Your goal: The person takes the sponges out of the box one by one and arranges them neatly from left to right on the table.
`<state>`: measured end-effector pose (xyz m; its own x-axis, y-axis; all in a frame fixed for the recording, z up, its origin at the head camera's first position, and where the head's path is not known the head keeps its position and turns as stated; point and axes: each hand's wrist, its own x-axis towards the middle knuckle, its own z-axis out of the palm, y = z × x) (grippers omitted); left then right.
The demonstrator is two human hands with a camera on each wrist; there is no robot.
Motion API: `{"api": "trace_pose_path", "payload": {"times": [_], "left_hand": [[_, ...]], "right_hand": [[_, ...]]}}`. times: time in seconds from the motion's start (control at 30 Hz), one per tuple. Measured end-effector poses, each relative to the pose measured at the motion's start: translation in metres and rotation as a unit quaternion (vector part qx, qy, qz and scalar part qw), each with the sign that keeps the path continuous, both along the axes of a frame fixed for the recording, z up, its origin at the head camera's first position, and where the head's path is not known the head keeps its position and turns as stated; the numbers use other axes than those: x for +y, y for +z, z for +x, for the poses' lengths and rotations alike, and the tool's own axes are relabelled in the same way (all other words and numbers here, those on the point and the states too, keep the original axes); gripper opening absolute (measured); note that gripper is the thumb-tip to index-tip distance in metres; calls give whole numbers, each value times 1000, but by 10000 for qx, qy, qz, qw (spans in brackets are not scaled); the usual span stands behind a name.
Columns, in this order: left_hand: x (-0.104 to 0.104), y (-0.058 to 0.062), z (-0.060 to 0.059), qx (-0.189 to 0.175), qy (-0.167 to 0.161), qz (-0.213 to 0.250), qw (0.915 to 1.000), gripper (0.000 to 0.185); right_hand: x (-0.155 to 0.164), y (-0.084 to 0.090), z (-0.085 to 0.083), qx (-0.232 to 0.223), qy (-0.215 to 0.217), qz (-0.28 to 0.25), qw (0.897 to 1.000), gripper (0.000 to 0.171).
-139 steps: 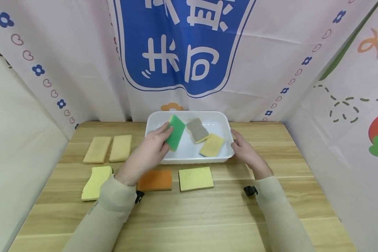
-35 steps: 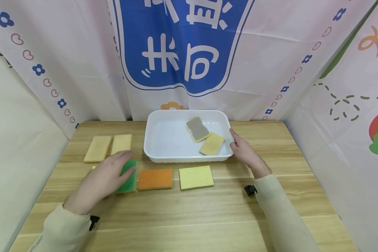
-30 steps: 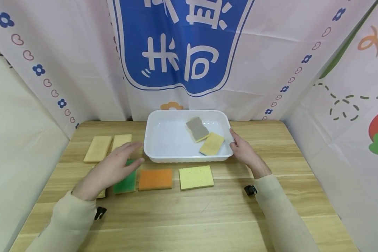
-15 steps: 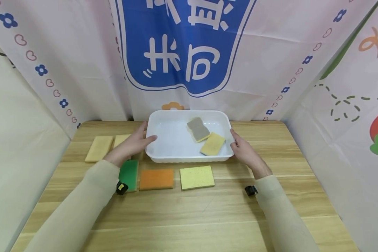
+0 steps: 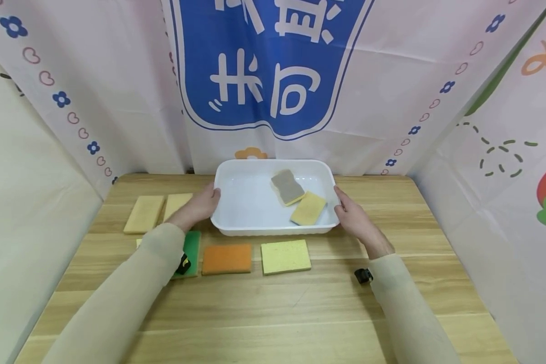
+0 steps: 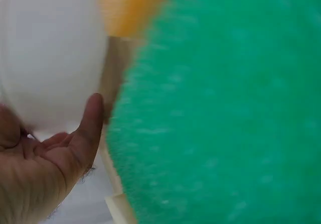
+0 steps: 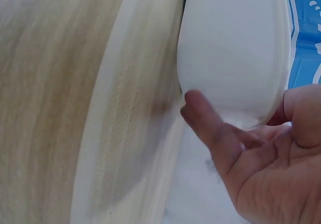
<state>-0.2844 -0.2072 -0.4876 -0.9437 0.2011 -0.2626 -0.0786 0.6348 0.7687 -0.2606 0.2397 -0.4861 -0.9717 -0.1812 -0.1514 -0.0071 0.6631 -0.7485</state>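
Note:
A white rectangular tray point(image 5: 245, 202) stands at the back of the table. My left hand point(image 5: 200, 203) grips its left end, thumb at the rim and fingers along the outer wall, as the left wrist view shows of that hand point(image 6: 55, 166). At the opposite end my right hand point(image 5: 352, 215) holds the rim the same way; in the right wrist view its fingers lie against the tray wall point(image 7: 230, 48). Inside the tray, toward the right, are a grey-topped wavy sponge point(image 5: 287, 186) and a yellow sponge point(image 5: 308, 209), their corners meeting.
In front of the tray lie a green sponge point(image 5: 192, 247), partly under my left forearm, an orange sponge point(image 5: 227, 259) and a pale yellow sponge point(image 5: 285, 257). Two beige sponges point(image 5: 144, 215) sit at the left. My sleeve hides most of another yellow sponge. A printed curtain point(image 5: 273, 144) hangs behind.
My left hand carried the green sponge out of the tray, laid it left of the orange one, let go, then moved to the tray's left rim. My right hand stayed at the right rim.

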Motion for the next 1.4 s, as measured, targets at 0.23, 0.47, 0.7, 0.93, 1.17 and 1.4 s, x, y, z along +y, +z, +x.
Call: {"api": "trace_pose_path", "payload": {"times": [0.23, 0.47, 0.7, 0.93, 1.17, 1.4], "left_hand": [[9, 0, 3, 152, 231, -281, 9992, 67], [12, 2, 4, 100, 272, -286, 9992, 66], [12, 2, 3, 4, 276, -353, 9990, 67], [13, 1, 2, 16, 273, -479, 9985, 67], [14, 1, 1, -32, 330, -517, 9981, 67], [14, 3, 2, -52, 287, -531, 9982, 67]], "right_hand": [[-6, -5, -5, 606, -157, 301, 9976, 67], [-31, 3, -4, 1942, -285, 1512, 9688, 60], [-62, 3, -16, 2024, 242, 1178, 9719, 54], [-84, -8, -36, 1518, 976, 1362, 9741, 62], [-91, -17, -50, 1543, 1579, 2117, 9521, 63], [-90, -20, -53, 1647, 1539, 2133, 9506, 51]]}}
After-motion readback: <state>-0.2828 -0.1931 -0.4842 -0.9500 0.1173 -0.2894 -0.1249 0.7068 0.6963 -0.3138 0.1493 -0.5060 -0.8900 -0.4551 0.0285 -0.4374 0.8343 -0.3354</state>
